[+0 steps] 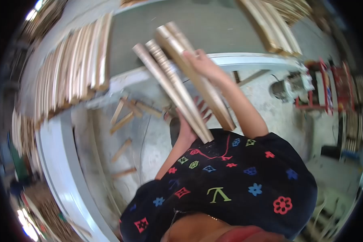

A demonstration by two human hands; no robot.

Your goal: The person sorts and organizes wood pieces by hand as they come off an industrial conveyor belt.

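My left hand is under two long, narrow wooden strips, its thumb on one side and its fingers showing on the other. The strips slant from near my shirt up over the table's edge. My right hand grips another pair of wooden strips about midway along, to the right of the first pair. A gap separates the two pairs. My right palm and part of its fingers are hidden by the angle.
A grey-topped table with a pale metal edge lies ahead. A row of wooden strips stands at its left, with more strips at its right. Wood offcuts lie on the floor. A motor on a red machine is at right.
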